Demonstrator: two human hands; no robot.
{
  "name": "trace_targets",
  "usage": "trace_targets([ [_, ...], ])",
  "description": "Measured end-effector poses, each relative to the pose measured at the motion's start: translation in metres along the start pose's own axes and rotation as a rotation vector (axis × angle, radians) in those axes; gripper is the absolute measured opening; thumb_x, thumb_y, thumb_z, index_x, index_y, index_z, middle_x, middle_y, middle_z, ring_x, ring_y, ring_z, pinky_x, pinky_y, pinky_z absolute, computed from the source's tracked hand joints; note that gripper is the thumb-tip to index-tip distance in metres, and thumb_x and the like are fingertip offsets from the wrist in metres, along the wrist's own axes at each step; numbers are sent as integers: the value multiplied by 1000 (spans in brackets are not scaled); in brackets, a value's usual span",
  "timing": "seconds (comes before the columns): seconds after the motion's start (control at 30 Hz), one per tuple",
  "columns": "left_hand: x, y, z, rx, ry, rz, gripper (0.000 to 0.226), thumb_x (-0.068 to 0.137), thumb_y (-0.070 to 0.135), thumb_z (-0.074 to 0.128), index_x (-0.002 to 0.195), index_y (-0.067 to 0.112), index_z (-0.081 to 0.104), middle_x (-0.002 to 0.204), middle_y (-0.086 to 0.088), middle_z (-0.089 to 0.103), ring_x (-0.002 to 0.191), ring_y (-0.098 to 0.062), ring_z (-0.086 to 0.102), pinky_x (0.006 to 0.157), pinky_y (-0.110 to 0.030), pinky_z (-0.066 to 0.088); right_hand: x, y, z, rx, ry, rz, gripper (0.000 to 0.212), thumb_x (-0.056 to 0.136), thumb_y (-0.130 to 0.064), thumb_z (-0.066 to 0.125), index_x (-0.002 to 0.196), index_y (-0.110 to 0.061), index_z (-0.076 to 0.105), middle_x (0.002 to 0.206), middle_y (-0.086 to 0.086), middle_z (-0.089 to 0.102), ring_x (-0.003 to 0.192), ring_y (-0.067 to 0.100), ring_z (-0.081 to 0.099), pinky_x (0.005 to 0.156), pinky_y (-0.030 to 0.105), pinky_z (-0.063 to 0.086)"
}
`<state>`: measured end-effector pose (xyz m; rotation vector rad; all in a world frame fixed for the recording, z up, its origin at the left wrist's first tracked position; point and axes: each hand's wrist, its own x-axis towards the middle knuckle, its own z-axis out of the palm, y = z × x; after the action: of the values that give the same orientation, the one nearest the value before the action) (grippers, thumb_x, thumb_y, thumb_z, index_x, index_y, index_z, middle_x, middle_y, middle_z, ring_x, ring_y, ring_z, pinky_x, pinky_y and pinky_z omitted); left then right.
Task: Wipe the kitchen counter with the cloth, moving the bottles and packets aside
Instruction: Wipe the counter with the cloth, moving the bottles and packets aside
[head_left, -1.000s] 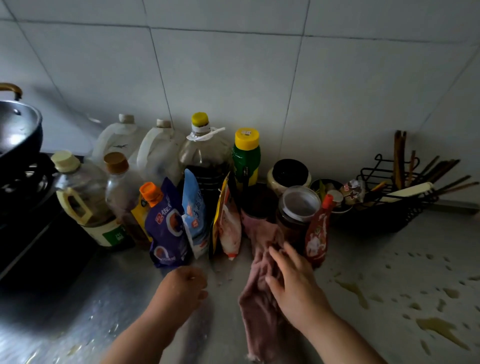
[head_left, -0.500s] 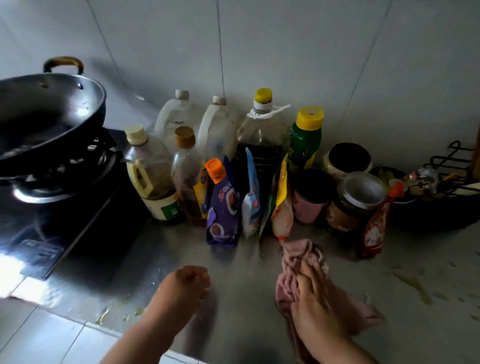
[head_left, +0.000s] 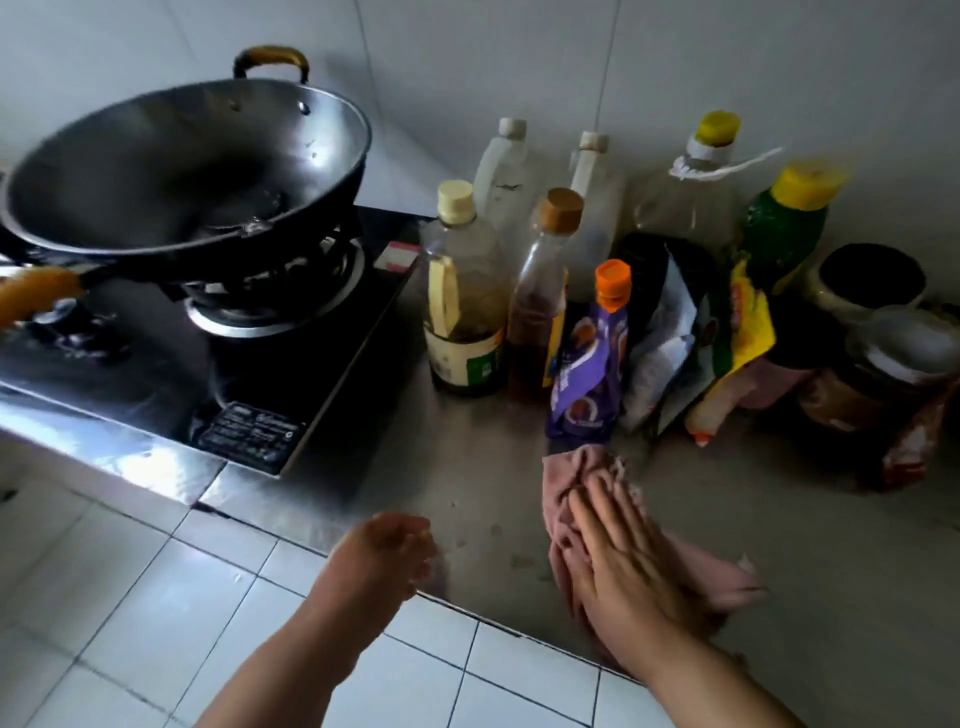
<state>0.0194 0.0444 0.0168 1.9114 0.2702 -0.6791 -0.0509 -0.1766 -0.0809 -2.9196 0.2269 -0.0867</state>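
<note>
My right hand (head_left: 623, 561) lies flat with fingers together on the pink cloth (head_left: 576, 483), pressing it onto the steel counter (head_left: 467, 467) near the front edge. My left hand (head_left: 384, 551) hovers at the counter's front edge, loosely curled and holding nothing. Behind the cloth stands a purple pouch with an orange cap (head_left: 589, 364), with a white packet (head_left: 660, 353) and a yellow packet (head_left: 737, 343) to its right. Several bottles line the wall, among them an oil bottle with a cream cap (head_left: 462, 291), a brown-capped bottle (head_left: 540, 291) and a green bottle with a yellow cap (head_left: 784, 228).
A black wok (head_left: 182, 166) sits on the gas stove (head_left: 234, 364) at the left. Dark jars (head_left: 872, 291) and a lidded jar (head_left: 893, 374) stand at the right. White floor tiles (head_left: 156, 597) show below the counter edge.
My right hand has dragged the cloth left and toward the front edge, away from the jars. The view has swung left, bringing the wok and stove in. My left hand stayed near the front edge.
</note>
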Motion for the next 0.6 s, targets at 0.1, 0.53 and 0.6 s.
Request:
trace_targets([
  [0.1,-1,-10,-24,12,32,-3,10,82,23,60,77,19,68,82,-10,75,81,-25,69,77,-41,53,16,-46,15,38,-36,-65,62,101,-41,14,134,-6,53,145,16,45,136,32,34,109,44,24],
  [0.53,4,-58,-116,-83,230,-42,17,93,13,53,96,19,68,88,-3,75,86,-19,70,78,-35,56,124,-203,61,-107,-118,-389,57,94,-39,19,137,-14,47,151,20,32,141,46,16,114,58,11],
  [0.6,7,-62,-125,-122,285,-52,20,94,11,50,95,17,68,86,-4,74,84,-22,68,74,-34,55,112,-231,61,-54,-75,-529,47,92,-37,34,132,-16,49,146,19,38,139,49,19,114,61,12],
])
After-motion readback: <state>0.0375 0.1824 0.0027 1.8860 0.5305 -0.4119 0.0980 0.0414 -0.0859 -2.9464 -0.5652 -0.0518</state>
